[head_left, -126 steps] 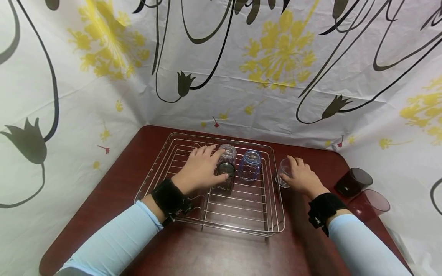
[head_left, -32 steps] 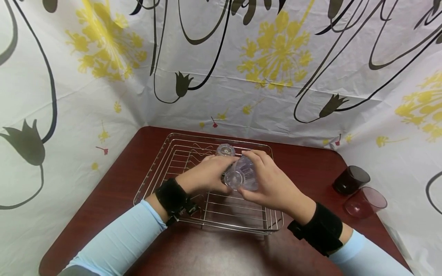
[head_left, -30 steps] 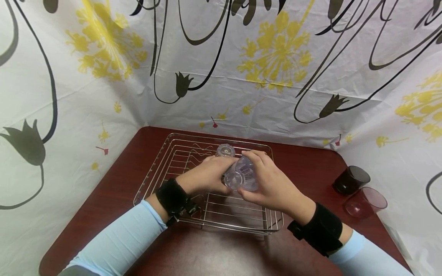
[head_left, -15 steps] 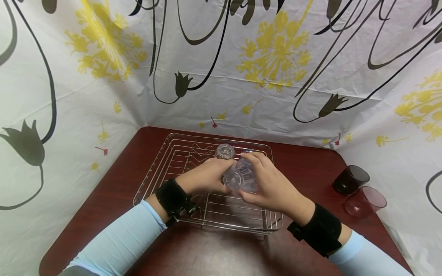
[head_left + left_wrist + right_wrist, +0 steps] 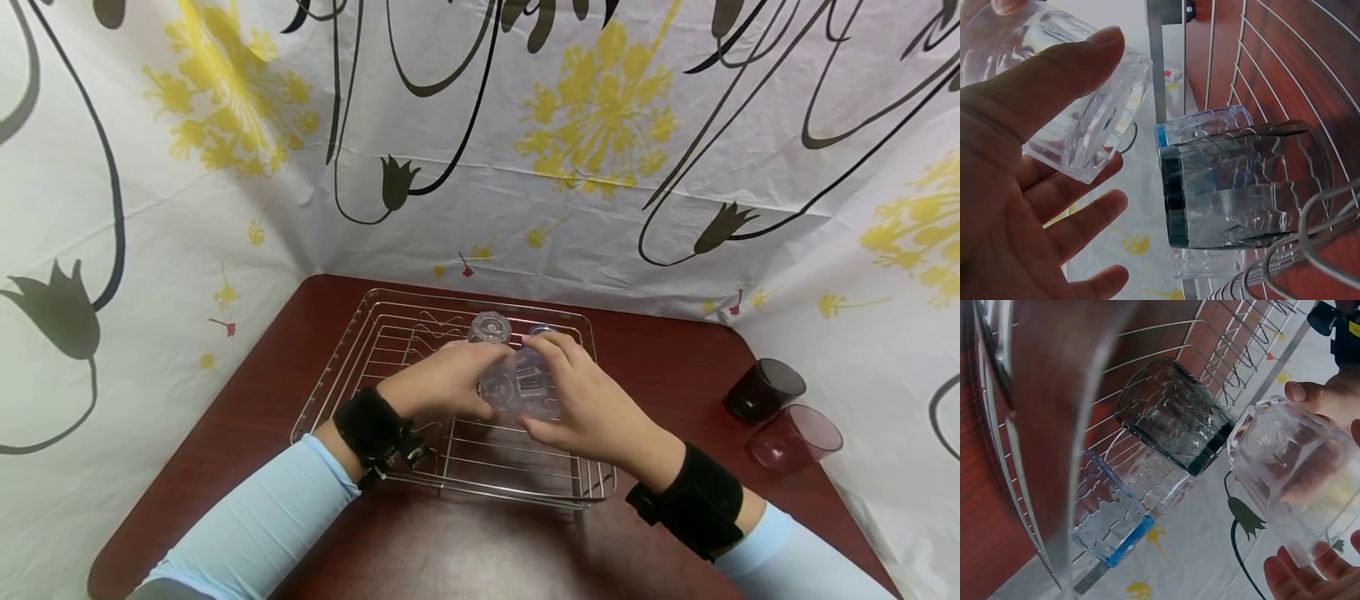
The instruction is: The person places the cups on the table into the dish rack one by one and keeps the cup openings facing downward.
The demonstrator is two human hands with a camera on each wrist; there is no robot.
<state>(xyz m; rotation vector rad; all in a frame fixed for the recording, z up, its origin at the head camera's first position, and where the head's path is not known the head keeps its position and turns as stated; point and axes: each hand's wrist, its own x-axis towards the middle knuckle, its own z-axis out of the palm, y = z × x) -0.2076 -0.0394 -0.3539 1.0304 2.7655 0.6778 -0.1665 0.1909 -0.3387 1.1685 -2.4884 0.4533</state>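
Observation:
Above the rack in the head view, both hands hold a clear faceted glass (image 5: 525, 387) on its side. My left hand (image 5: 448, 382) is at the base end; the left wrist view shows its thumb (image 5: 1075, 72) laid across the glass, its lower fingers spread. My right hand (image 5: 592, 400) grips the other end, thumb below and fingers above. Upside down in the rack stand a smoky dark glass (image 5: 1247, 184), a blue-tinted glass (image 5: 1107, 512) and a clear glass (image 5: 490, 327). The smoky one is hidden behind the left hand in the head view.
The wire dish rack (image 5: 517, 497) stands on a dark red table (image 5: 660, 533). At the table's right side are a black glass (image 5: 765, 390) and a pinkish red glass (image 5: 797, 437). Patterned white cloth (image 5: 457, 225) hangs close behind and on both sides.
The right hand has brought the clear glass from beside the rack to above it. The left hand has come off the smoky glass onto the clear one. Lately the clear glass has turned slightly.

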